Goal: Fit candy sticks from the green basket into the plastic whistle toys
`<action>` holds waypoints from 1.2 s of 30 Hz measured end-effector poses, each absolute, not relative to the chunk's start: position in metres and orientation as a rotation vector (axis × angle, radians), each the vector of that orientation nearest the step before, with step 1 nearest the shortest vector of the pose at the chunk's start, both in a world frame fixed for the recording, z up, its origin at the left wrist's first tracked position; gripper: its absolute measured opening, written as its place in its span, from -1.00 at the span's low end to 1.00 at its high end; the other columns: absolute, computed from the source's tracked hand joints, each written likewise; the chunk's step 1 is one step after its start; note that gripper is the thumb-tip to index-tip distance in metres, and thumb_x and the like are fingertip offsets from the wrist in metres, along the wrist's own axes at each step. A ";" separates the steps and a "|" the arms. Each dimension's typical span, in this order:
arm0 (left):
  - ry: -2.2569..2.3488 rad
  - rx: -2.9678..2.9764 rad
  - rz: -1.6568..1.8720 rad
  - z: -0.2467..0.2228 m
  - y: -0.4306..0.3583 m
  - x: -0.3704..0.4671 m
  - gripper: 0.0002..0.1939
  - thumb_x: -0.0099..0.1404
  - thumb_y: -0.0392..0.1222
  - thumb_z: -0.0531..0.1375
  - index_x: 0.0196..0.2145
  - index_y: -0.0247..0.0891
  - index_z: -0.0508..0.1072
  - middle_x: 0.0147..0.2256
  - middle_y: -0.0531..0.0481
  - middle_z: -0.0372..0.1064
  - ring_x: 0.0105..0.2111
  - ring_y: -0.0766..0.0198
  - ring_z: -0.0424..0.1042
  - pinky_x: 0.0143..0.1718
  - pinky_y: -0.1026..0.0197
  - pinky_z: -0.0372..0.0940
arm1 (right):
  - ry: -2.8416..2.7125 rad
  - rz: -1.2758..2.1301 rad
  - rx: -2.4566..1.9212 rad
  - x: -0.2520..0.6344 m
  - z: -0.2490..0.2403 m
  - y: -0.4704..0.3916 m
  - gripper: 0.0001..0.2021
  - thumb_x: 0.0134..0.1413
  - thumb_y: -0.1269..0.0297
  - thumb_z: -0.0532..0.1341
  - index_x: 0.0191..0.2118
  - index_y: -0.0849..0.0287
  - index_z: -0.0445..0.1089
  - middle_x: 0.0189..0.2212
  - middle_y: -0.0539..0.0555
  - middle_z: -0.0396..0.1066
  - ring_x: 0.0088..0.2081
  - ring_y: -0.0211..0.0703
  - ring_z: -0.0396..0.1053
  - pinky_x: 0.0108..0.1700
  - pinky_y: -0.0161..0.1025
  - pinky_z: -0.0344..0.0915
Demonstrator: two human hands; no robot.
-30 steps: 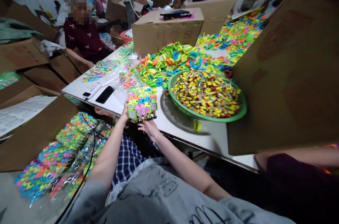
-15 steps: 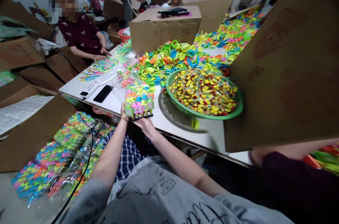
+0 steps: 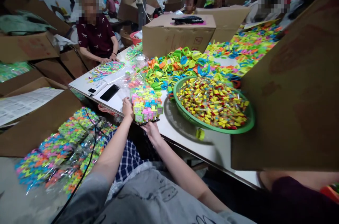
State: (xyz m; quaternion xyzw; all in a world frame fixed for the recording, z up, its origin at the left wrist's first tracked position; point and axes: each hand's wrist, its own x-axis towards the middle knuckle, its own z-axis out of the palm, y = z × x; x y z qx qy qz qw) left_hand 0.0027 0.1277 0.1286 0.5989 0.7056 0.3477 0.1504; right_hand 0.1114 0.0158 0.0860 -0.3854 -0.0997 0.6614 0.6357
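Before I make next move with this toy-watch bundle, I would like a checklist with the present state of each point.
1. Left hand on the toy-watch bundle's side: ok.
2. Right hand gripping firmly: cannot tell; it is at the lower edge.
3. Smartphone apart from both hands: ok.
4. Green basket apart from the bundle: ok.
5. No loose piece before the basket: not ok, one yellow piece.

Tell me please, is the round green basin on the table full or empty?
Full: small yellow and red pieces fill the green basin, hiding its bottom.
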 end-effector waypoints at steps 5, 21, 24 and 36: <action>1.989 1.756 1.065 0.127 0.128 0.003 -0.74 0.25 -0.37 0.05 -0.09 -0.20 0.24 -0.03 -0.19 0.28 -0.05 0.07 0.36 -0.09 0.11 0.22 | -0.237 1.517 -0.894 0.115 0.087 0.015 -0.65 -0.27 0.46 0.13 -0.23 0.10 0.20 -0.55 -0.11 0.44 -0.48 -0.21 0.44 -0.35 -0.25 0.43; 1.666 1.818 1.403 0.138 0.126 -0.014 -0.65 0.35 -0.12 0.00 -0.59 -0.17 0.13 -0.56 0.06 0.15 -0.47 0.22 0.22 -0.37 0.22 0.13 | -0.313 1.507 -0.890 0.115 0.088 0.009 -0.57 -0.32 0.41 0.15 -0.18 0.08 0.16 -0.53 -0.11 0.41 -0.48 -0.20 0.40 -0.35 -0.21 0.41; 1.686 1.782 1.442 0.140 0.125 -0.019 -0.68 0.29 -0.14 0.07 -0.59 -0.17 0.10 -0.56 0.09 0.11 -0.48 0.24 0.19 -0.36 0.22 0.13 | -0.334 1.503 -0.897 0.115 0.087 0.010 -0.53 -0.33 0.42 0.16 -0.14 0.08 0.14 -0.50 -0.11 0.42 -0.50 -0.22 0.39 -0.36 -0.23 0.41; 1.585 1.802 1.450 0.160 0.134 -0.023 -0.87 0.14 -0.29 0.13 -0.47 -0.18 0.20 -0.46 0.08 0.20 -0.39 0.25 0.26 -0.31 0.22 0.18 | -0.450 1.611 -1.058 0.116 0.082 0.019 -0.72 -0.16 0.40 0.19 -0.22 0.13 0.25 -0.51 -0.05 0.43 -0.45 -0.21 0.46 -0.27 -0.19 0.45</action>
